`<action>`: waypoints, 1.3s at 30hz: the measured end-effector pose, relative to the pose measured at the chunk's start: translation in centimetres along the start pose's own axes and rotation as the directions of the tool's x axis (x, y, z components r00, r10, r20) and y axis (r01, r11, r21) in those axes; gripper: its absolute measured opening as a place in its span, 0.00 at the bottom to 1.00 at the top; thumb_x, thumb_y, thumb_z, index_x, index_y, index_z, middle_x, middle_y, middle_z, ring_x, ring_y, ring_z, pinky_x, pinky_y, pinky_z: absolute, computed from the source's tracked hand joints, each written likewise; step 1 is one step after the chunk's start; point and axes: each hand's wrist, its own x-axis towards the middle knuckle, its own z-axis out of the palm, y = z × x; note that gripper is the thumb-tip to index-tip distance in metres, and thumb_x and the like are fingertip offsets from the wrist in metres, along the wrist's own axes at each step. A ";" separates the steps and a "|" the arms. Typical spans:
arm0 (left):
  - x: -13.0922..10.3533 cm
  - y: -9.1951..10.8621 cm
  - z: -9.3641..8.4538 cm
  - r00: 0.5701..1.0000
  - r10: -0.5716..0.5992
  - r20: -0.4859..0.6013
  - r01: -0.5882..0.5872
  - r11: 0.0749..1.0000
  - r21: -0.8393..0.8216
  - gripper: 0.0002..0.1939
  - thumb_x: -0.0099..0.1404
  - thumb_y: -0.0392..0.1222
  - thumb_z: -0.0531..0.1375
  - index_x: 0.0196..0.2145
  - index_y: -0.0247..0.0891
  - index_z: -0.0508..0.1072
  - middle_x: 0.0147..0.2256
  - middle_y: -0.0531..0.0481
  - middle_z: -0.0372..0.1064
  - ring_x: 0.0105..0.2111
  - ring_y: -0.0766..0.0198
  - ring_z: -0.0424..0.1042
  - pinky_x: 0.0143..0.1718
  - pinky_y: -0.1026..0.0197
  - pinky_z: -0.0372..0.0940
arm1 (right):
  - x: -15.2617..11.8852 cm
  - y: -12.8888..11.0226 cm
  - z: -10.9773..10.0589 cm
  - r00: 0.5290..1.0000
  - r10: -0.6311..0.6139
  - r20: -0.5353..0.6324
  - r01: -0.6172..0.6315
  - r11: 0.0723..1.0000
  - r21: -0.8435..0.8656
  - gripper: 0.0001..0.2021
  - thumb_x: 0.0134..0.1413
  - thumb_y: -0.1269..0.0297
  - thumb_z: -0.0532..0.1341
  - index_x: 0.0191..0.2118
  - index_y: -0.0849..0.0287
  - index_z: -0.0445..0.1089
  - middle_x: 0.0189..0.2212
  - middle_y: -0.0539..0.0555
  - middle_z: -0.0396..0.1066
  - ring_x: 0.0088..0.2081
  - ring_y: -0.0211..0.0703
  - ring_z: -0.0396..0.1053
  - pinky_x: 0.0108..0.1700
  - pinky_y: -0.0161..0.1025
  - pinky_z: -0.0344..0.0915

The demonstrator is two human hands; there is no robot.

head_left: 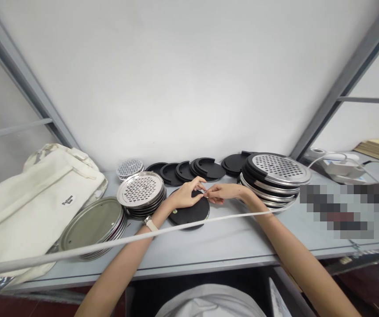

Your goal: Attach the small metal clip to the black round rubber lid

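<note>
My left hand (189, 193) rests over a black disc (187, 214) lying flat on the grey table, its thumb and fingers drawn together at the disc's far right edge. From the other side my right hand (224, 192) meets it, fingers pinched, the tips of both hands almost touching. Whatever is between the fingertips is too small to make out. Just left of the disc stands a stack of perforated metal grater plates (141, 189). Close by my right forearm is a taller stack of grater plates (278, 167) with black rims. Several black round holders (211, 168) lie behind my hands.
Olive-green round plates (92, 220) are stacked at left, beside a cream fabric bag (40, 189). Smaller perforated discs (130, 167) lie near the wall. A white cord (110, 243) crosses in front of my forearms. White devices (341, 167) stand at right, near grey metal posts (338, 94).
</note>
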 end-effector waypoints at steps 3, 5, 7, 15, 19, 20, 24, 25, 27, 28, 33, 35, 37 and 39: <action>0.0 0.2 0.0 1.000 -0.017 -0.001 0.017 1.000 0.002 0.20 0.60 0.32 0.56 0.50 0.39 0.59 0.43 0.47 0.72 0.43 0.63 0.70 0.49 0.58 0.63 | 0.1 0.1 0.0 1.000 0.011 -0.007 -0.010 1.000 0.005 0.19 0.55 0.50 0.55 0.23 0.60 0.62 0.19 0.47 0.59 0.22 0.34 0.57 0.28 0.36 0.57; 0.0 0.2 0.0 1.000 -0.022 -0.004 0.022 1.000 0.004 0.20 0.60 0.33 0.56 0.50 0.39 0.59 0.43 0.47 0.72 0.43 0.62 0.70 0.49 0.57 0.63 | 0.0 0.1 -0.1 1.000 0.019 -0.015 -0.019 1.000 0.005 0.18 0.55 0.51 0.55 0.23 0.60 0.62 0.19 0.47 0.60 0.22 0.34 0.57 0.28 0.35 0.57; 0.1 0.2 0.0 1.000 -0.020 -0.006 0.020 1.000 0.006 0.20 0.60 0.33 0.56 0.50 0.39 0.59 0.43 0.47 0.71 0.43 0.62 0.70 0.48 0.58 0.63 | 0.0 0.1 -0.1 1.000 0.024 -0.017 -0.024 1.000 -0.001 0.18 0.55 0.51 0.55 0.23 0.60 0.62 0.19 0.47 0.60 0.23 0.34 0.57 0.28 0.35 0.58; 0.0 0.1 0.0 1.000 -0.012 -0.005 0.012 1.000 0.016 0.19 0.60 0.32 0.56 0.49 0.40 0.59 0.42 0.49 0.72 0.43 0.63 0.71 0.47 0.60 0.63 | 0.0 0.4 -0.3 1.000 -0.004 0.003 0.004 1.000 -0.024 0.17 0.56 0.53 0.53 0.23 0.60 0.62 0.19 0.47 0.60 0.22 0.33 0.57 0.28 0.35 0.57; 0.0 0.0 0.0 1.000 -0.011 -0.004 0.011 1.000 0.011 0.19 0.60 0.32 0.56 0.49 0.39 0.59 0.43 0.48 0.72 0.44 0.63 0.71 0.47 0.60 0.63 | -0.1 0.2 -0.4 1.000 -0.008 0.004 0.009 0.999 -0.034 0.17 0.57 0.53 0.53 0.24 0.61 0.62 0.20 0.47 0.60 0.22 0.33 0.57 0.29 0.35 0.57; 0.0 0.0 0.0 1.000 -0.012 -0.005 0.012 1.000 0.011 0.19 0.60 0.32 0.56 0.49 0.39 0.59 0.43 0.48 0.72 0.44 0.63 0.71 0.47 0.60 0.63 | -0.1 0.2 -0.3 1.000 -0.006 0.000 0.006 1.000 -0.031 0.17 0.57 0.53 0.52 0.24 0.61 0.62 0.20 0.47 0.60 0.22 0.33 0.57 0.29 0.35 0.57; 0.0 0.0 0.0 1.000 -0.016 -0.005 0.016 1.000 0.016 0.19 0.60 0.32 0.56 0.49 0.39 0.59 0.42 0.47 0.72 0.44 0.63 0.71 0.48 0.60 0.63 | 0.0 0.3 -0.4 1.000 -0.006 0.001 0.006 1.000 -0.002 0.17 0.56 0.53 0.53 0.24 0.61 0.62 0.20 0.47 0.60 0.22 0.33 0.57 0.29 0.34 0.57; 0.0 0.0 0.0 1.000 -0.014 -0.005 0.014 1.000 0.017 0.19 0.60 0.32 0.56 0.49 0.39 0.59 0.42 0.47 0.72 0.44 0.63 0.71 0.48 0.60 0.63 | 0.1 0.5 -0.4 1.000 -0.008 0.002 0.008 1.000 0.003 0.17 0.55 0.53 0.54 0.24 0.61 0.62 0.20 0.47 0.60 0.23 0.33 0.57 0.29 0.34 0.57; 0.0 0.0 0.0 1.000 -0.013 -0.005 0.013 1.000 0.019 0.19 0.60 0.32 0.56 0.49 0.39 0.59 0.42 0.48 0.72 0.44 0.63 0.71 0.48 0.61 0.63 | 0.2 0.7 -0.5 1.000 -0.016 -0.001 0.016 1.000 -0.002 0.16 0.54 0.53 0.55 0.25 0.61 0.63 0.20 0.47 0.61 0.23 0.33 0.58 0.29 0.34 0.57; 0.0 0.0 0.0 1.000 -0.014 -0.006 0.014 1.000 0.021 0.19 0.60 0.33 0.56 0.49 0.39 0.59 0.42 0.48 0.72 0.44 0.63 0.71 0.48 0.61 0.63 | 0.2 0.8 -0.5 1.000 -0.019 -0.005 0.019 1.000 -0.006 0.16 0.53 0.53 0.55 0.25 0.61 0.63 0.21 0.47 0.61 0.23 0.33 0.58 0.29 0.34 0.57; 0.0 -0.2 0.1 1.000 -0.020 -0.013 0.020 0.999 0.026 0.20 0.60 0.33 0.57 0.49 0.40 0.60 0.42 0.48 0.71 0.43 0.63 0.71 0.47 0.61 0.64 | 0.2 0.8 -0.6 1.000 -0.013 -0.025 0.013 1.000 0.009 0.14 0.52 0.54 0.57 0.27 0.61 0.65 0.22 0.48 0.62 0.24 0.33 0.59 0.30 0.34 0.59; 0.0 -0.2 0.1 1.000 -0.015 -0.020 0.015 1.000 0.024 0.20 0.60 0.33 0.57 0.49 0.40 0.60 0.42 0.48 0.71 0.43 0.63 0.71 0.47 0.61 0.64 | 0.1 0.8 -0.5 0.999 -0.011 -0.036 0.011 1.000 0.016 0.14 0.52 0.54 0.57 0.28 0.61 0.66 0.22 0.48 0.62 0.25 0.34 0.59 0.30 0.34 0.59; -0.1 -0.2 0.1 1.000 -0.012 -0.025 0.012 1.000 0.025 0.20 0.60 0.33 0.57 0.49 0.40 0.60 0.42 0.48 0.71 0.43 0.63 0.71 0.46 0.61 0.64 | 0.1 0.8 -0.5 0.999 -0.010 -0.047 0.011 1.000 0.014 0.15 0.52 0.52 0.57 0.29 0.61 0.66 0.23 0.49 0.63 0.26 0.35 0.60 0.31 0.34 0.60; -0.1 -0.2 0.1 1.000 -0.011 -0.026 0.012 1.000 0.026 0.20 0.60 0.33 0.57 0.49 0.40 0.60 0.42 0.48 0.72 0.43 0.63 0.71 0.46 0.61 0.64 | 0.1 1.0 -0.5 0.998 -0.016 -0.057 0.017 1.000 0.015 0.16 0.52 0.51 0.57 0.30 0.62 0.66 0.25 0.50 0.64 0.27 0.35 0.61 0.33 0.35 0.61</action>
